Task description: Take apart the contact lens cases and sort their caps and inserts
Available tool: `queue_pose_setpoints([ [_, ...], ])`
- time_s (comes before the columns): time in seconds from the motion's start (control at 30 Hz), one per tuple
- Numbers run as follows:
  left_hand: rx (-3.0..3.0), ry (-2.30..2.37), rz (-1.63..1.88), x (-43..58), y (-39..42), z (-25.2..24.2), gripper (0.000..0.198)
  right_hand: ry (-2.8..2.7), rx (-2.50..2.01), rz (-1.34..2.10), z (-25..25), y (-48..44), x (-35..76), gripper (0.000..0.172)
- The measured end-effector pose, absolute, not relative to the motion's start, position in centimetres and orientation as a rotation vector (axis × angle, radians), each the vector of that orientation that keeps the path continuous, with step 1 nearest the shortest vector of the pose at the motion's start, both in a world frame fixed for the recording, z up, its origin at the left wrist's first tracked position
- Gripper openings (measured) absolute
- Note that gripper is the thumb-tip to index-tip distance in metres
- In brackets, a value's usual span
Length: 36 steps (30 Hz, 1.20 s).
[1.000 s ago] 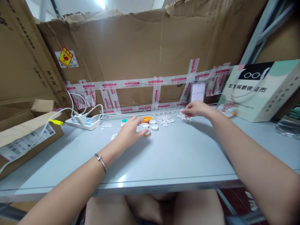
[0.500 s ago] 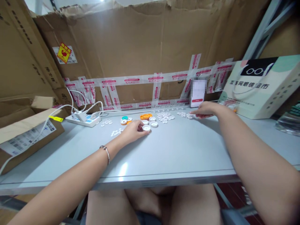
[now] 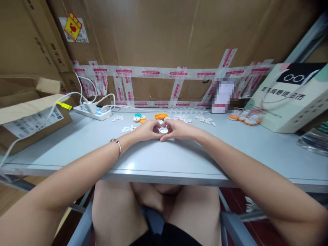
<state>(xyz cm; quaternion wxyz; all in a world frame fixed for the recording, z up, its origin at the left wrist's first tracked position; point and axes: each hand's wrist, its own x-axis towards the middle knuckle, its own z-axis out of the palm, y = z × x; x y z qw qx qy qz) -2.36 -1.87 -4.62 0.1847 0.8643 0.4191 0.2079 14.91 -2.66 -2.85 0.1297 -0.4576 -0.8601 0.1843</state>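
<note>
Both hands meet at the middle of the grey table (image 3: 179,160) around a small white round cap (image 3: 163,130). My left hand (image 3: 147,130), with a bracelet on its wrist, pinches the cap from the left. From the right, my right hand (image 3: 179,129) has its fingertips closed against the same cap. Just behind them lie orange caps (image 3: 161,116), a teal cap (image 3: 138,115) and loose small white pieces (image 3: 183,118).
A white power strip (image 3: 92,112) with cables sits at the back left beside a cardboard box (image 3: 30,119). A phone (image 3: 222,95) leans on the taped cardboard wall. A printed box (image 3: 289,95) and orange-and-white caps (image 3: 243,117) stand at the right.
My right hand left the white pieces at the back right and came in to the cap. My left hand drew the cap slightly nearer. The view tilted down.
</note>
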Motion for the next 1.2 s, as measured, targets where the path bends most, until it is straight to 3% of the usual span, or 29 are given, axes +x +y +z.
queue_pose_setpoints([
  [0.2,2.39,1.147,0.546,-2.4,-1.8,-4.8,0.042,-2.477,-1.291,0.641,-2.5,-2.0,15.9,0.037],
  [0.47,2.352,1.05,0.542,-2.3,-2.2,-4.6,0.03,-2.375,-1.169,0.749,-1.6,-1.9,16.5,0.036],
  [0.67,2.386,1.085,0.588,-2.3,-2.0,-4.7,0.031,-1.898,-1.285,0.457,-1.5,-0.7,17.8,0.041],
  [0.97,2.444,1.089,0.576,-2.4,-1.9,-4.8,0.032,-2.05,-1.462,0.084,-4.9,2.5,16.6,0.041],
  [1.2,2.498,1.063,0.557,-2.5,-1.8,-4.7,0.031,-2.08,-1.534,0.179,-5.4,3.0,16.3,0.031],
])
